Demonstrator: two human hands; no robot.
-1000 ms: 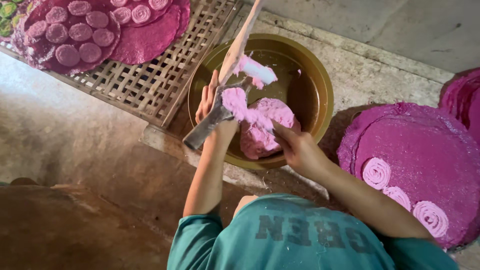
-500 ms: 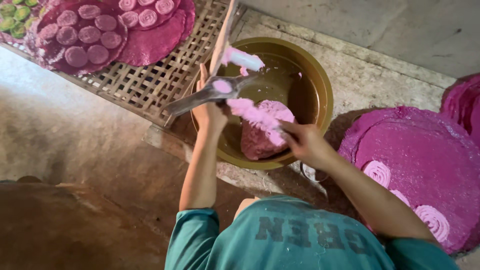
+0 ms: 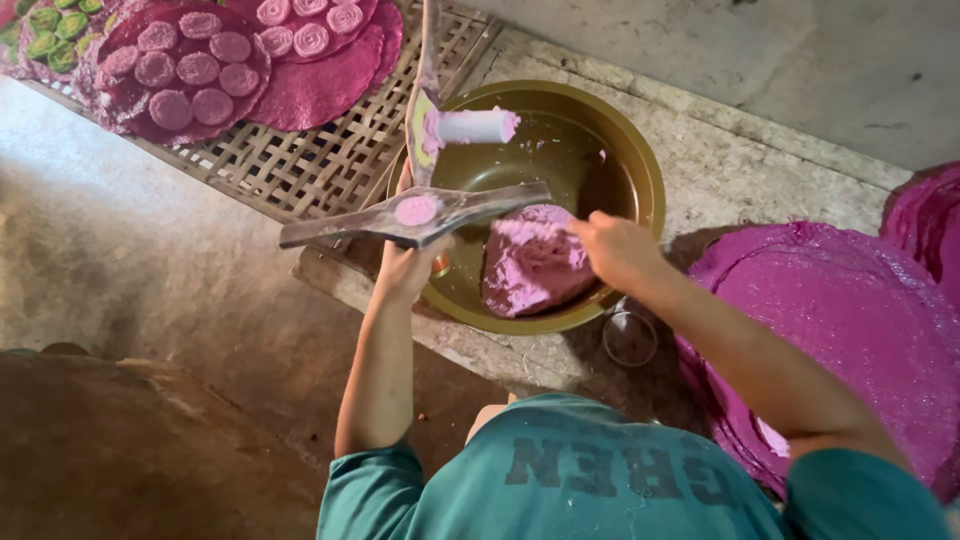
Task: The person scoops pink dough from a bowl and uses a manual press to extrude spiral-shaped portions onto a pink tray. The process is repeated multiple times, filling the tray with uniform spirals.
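My left hand (image 3: pixel 405 270) grips a hinged wooden mould (image 3: pixel 330 228) from below, holding it nearly level over the near rim of a brass-coloured bowl (image 3: pixel 640 160). A round plug of pink dough (image 3: pixel 416 210) fills the mould's hole. The mould's other arm stands upright, with a pale cylindrical plunger (image 3: pixel 470 127) smeared pink. My right hand (image 3: pixel 620 250) reaches into the bowl, its fingers curled on the top edge of a lump of pink dough (image 3: pixel 530 265).
A woven bamboo tray (image 3: pixel 300 170) at the far left carries magenta sheets with round pink cakes (image 3: pixel 190 75) and several green ones (image 3: pixel 50 30). A large magenta sheet (image 3: pixel 830 310) lies to the right. A small glass (image 3: pixel 630 338) stands below the bowl on the stone ledge.
My left hand has swung the mould up from a tilt to nearly level. My right hand left the mould and dropped to the dough lump in the bowl.
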